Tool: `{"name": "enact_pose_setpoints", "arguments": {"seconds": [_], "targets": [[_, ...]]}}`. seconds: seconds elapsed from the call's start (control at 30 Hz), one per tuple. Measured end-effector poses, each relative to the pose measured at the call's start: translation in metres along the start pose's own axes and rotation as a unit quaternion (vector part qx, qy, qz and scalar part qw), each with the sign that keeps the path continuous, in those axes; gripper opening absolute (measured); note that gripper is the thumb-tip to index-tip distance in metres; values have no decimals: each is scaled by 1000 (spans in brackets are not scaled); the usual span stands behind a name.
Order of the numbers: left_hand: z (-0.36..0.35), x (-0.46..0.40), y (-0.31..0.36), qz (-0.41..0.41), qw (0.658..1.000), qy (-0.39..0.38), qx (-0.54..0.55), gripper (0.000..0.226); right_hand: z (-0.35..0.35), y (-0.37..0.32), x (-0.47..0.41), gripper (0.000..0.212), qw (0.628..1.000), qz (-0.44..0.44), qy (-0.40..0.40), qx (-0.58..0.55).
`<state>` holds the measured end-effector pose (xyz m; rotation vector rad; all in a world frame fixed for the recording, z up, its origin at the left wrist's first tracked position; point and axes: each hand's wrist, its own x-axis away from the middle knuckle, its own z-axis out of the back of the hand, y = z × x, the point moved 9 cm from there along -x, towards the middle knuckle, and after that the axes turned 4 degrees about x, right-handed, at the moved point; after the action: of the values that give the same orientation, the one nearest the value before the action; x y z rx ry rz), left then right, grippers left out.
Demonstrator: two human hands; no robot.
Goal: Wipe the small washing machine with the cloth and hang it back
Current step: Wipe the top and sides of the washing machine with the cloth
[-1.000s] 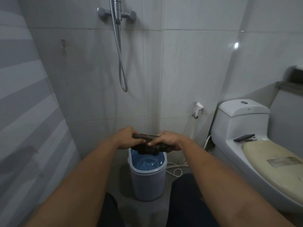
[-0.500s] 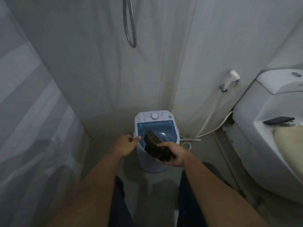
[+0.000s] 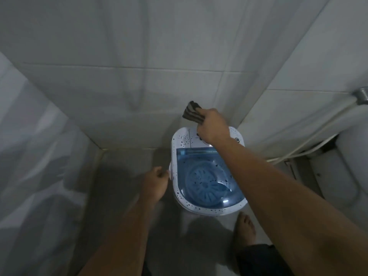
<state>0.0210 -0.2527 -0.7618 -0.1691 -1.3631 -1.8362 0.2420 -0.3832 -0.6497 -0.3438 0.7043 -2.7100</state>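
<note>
The small washing machine (image 3: 180, 144) stands on the floor in the tiled corner, white with dark specks and a clear blue lid (image 3: 207, 176). My right hand (image 3: 213, 126) hovers over its back control panel, shut on a folded dark cloth (image 3: 192, 114) that sticks out toward the wall. My left hand (image 3: 156, 182) is at the machine's left side, fingers curled by a small white handle; whether it grips it is unclear.
Tiled walls close in behind the machine. A striped curtain (image 3: 35, 156) hangs on the left. A white hose (image 3: 310, 140) and the toilet base (image 3: 350, 166) are on the right. My bare foot (image 3: 244, 228) stands just in front of the machine.
The view has tilted down and closer to the machine. My right hand has carried the cloth from the lid's front to the back panel. My left hand stays at the left side.
</note>
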Motion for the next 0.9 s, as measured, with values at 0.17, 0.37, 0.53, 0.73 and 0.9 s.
{"name": "enact_pose_setpoints", "arguments": {"seconds": [0.17,0.37,0.53,0.73,0.9], "targets": [[-11,-21,-24,27,996,-9,81,16,-55,-6,2,57,947,98,-20,305],[-19,-20,-12,-17,985,-8,169,24,-68,-9,39,51,919,210,73,325],[-26,-19,-14,-17,980,-7,200,27,-78,-18,54,47,897,285,58,333],[-24,-18,-17,-10,981,-4,191,29,-53,-6,-10,39,953,66,54,292],[-28,-20,-20,-13,976,-2,217,25,-74,-5,63,49,927,209,73,302]]}}
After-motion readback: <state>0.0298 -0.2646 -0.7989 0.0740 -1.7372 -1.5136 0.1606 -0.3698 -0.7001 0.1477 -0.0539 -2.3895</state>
